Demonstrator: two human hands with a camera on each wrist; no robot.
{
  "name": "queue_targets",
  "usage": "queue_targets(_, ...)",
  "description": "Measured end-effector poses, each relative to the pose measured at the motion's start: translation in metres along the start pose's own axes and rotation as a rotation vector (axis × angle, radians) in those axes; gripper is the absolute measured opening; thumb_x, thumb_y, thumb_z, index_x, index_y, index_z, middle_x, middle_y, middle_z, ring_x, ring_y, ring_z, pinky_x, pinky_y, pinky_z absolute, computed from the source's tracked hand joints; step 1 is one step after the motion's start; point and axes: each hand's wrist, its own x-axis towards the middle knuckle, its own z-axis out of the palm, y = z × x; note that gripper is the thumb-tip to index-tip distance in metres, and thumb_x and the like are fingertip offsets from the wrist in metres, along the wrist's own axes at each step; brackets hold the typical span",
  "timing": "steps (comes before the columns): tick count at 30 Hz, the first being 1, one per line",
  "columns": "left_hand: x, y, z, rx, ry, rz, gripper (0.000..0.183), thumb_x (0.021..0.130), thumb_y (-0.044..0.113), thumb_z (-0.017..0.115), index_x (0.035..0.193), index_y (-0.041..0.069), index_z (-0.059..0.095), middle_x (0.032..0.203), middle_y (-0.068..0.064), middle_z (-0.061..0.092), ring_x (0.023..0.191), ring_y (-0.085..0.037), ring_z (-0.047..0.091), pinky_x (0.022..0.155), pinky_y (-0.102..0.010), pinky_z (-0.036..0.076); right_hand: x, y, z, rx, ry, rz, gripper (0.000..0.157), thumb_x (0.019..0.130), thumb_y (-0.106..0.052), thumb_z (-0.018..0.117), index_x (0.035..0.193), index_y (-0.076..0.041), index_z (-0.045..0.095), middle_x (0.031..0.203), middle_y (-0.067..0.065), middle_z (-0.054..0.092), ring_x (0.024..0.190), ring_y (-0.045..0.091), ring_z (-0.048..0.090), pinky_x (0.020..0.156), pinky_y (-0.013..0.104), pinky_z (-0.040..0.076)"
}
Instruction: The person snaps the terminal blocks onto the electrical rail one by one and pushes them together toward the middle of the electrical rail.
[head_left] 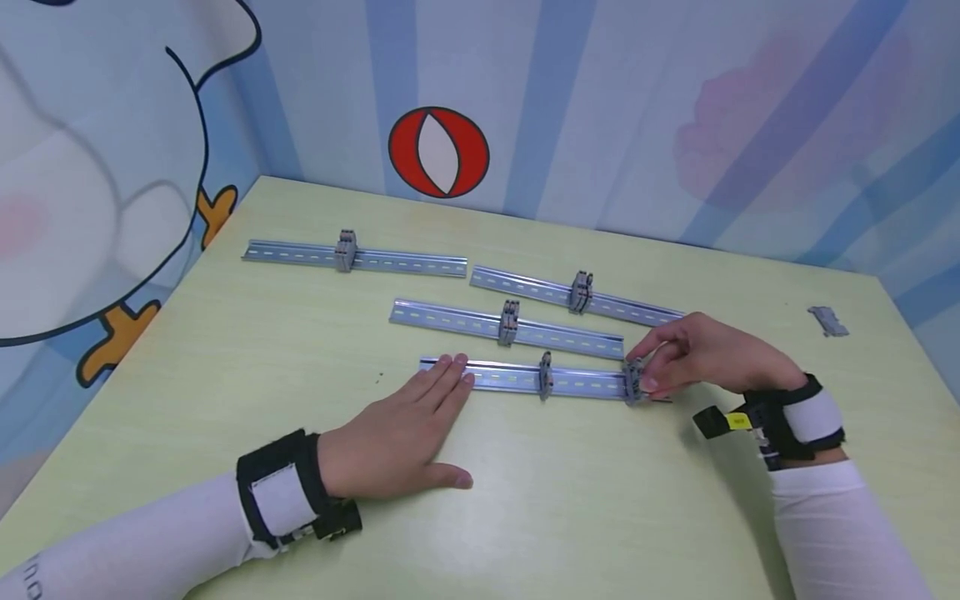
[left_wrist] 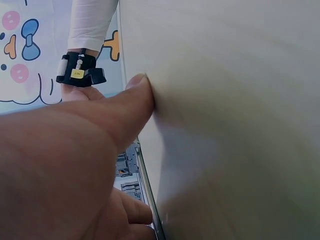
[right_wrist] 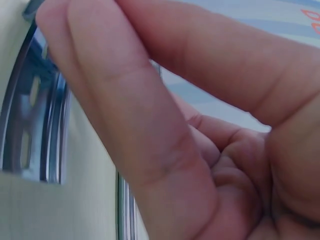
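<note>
My left hand [head_left: 397,437] lies with straight fingers over the left end of the nearest slotted metal DIN rail [head_left: 506,377], thumb spread on the table. At that rail's right end, my right hand [head_left: 708,358] pinches a grey terminal block [head_left: 633,383], which stands across the rail. Another thin grey terminal block [head_left: 545,377] is upright near the rail's middle. Up close in the right wrist view, the bent fingers [right_wrist: 125,100] hide the block, with the slotted rail [right_wrist: 30,120] beside them. The left wrist view shows the left thumb [left_wrist: 132,107] touching the tabletop.
Behind lie three more rails: one in the middle [head_left: 435,316], one at back left [head_left: 292,252] and one at back right [head_left: 517,283], each bearing grey blocks. A loose grey piece [head_left: 828,321] lies far right. A patterned wall [head_left: 630,108] borders the table [head_left: 562,517].
</note>
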Motion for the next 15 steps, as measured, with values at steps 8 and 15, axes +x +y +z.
queue_targets(8, 0.0, 0.0, 0.0, -0.002, -0.009, -0.004, 0.104, 0.087, 0.069, 0.052, 0.155, -0.002, 0.018, 0.165, -0.02, 0.008, 0.152, -0.031, 0.006, 0.124, -0.043, 0.015, 0.005, -0.007, 0.009, 0.036, 0.021, 0.012, 0.045, 0.084, -0.018, 0.077, 0.121, 0.001, 0.062, 0.092, 0.01, 0.08, 0.085, 0.017, 0.076, 0.077, 0.029, 0.061)
queue_targets(15, 0.0, -0.001, 0.0, 0.001, -0.004, -0.001, 0.104, 0.087, 0.069, 0.052, 0.155, -0.003, 0.018, 0.165, -0.021, 0.008, 0.152, -0.032, 0.006, 0.124, -0.043, 0.016, 0.011, -0.014, 0.017, 0.112, 0.02, -0.001, 0.045, 0.084, -0.013, 0.077, 0.123, 0.005, 0.06, 0.094, 0.014, 0.08, 0.086, 0.02, 0.077, 0.079, 0.031, 0.062)
